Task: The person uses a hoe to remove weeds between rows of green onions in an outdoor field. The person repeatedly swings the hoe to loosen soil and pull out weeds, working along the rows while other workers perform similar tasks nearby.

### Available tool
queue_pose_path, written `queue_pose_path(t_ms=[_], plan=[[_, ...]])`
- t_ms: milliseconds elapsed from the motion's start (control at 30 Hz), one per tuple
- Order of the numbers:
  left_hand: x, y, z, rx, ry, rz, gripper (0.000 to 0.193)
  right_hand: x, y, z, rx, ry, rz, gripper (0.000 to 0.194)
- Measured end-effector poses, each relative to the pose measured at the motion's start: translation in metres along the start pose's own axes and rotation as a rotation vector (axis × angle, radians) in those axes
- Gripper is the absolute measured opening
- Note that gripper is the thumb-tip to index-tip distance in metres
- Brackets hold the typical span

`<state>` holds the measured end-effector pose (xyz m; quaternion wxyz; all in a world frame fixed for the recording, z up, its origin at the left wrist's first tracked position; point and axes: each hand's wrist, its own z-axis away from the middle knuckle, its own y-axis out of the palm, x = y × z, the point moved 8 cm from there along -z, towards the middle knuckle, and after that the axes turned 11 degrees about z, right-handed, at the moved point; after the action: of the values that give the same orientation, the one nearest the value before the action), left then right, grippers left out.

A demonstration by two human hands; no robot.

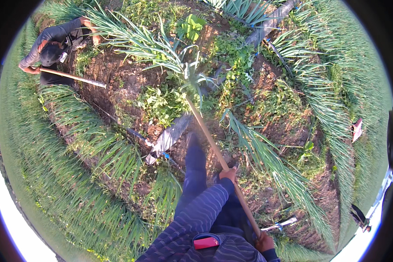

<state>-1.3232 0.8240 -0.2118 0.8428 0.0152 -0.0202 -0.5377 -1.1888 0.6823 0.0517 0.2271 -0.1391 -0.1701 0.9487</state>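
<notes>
A long wooden tool handle (209,136) slants from my waist up to the weeds ahead of me. My left hand (228,174) grips it around the middle, and my right hand (264,242) holds it near its rear end at my right side. The tool's far end is hidden among leaves beside a clump of onion plants (183,67). Leafy weeds (163,103) grow just left of that end. My left leg (195,160) is forward, beside a flat grey hose (173,134) that crosses the soil.
At upper left a co-worker (52,54) bends over, one hand on another wooden handle (73,78). Onion rows (268,157) run on both sides. Thin drip lines with blue connectors (166,155) lie across the ground. Another person (360,217) is at far right.
</notes>
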Motion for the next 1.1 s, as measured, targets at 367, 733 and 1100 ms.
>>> queue_pose_path(t_ms=[367, 733, 1100], plan=[[-0.049, -0.005, -0.029, 0.061, 0.118, 0.232, 0.022, -0.018, -0.012, 0.021, 0.005, -0.067, -0.071, 0.031], [-0.025, -0.074, 0.024, -0.045, 0.220, 0.232, 0.026, -0.053, 0.049, 0.035, 0.163, -0.200, -0.077, 0.027], [-0.093, -0.086, -0.009, -0.106, 0.215, 0.250, 0.023, -0.001, 0.044, -0.032, 0.084, -0.309, -0.031, 0.021]])
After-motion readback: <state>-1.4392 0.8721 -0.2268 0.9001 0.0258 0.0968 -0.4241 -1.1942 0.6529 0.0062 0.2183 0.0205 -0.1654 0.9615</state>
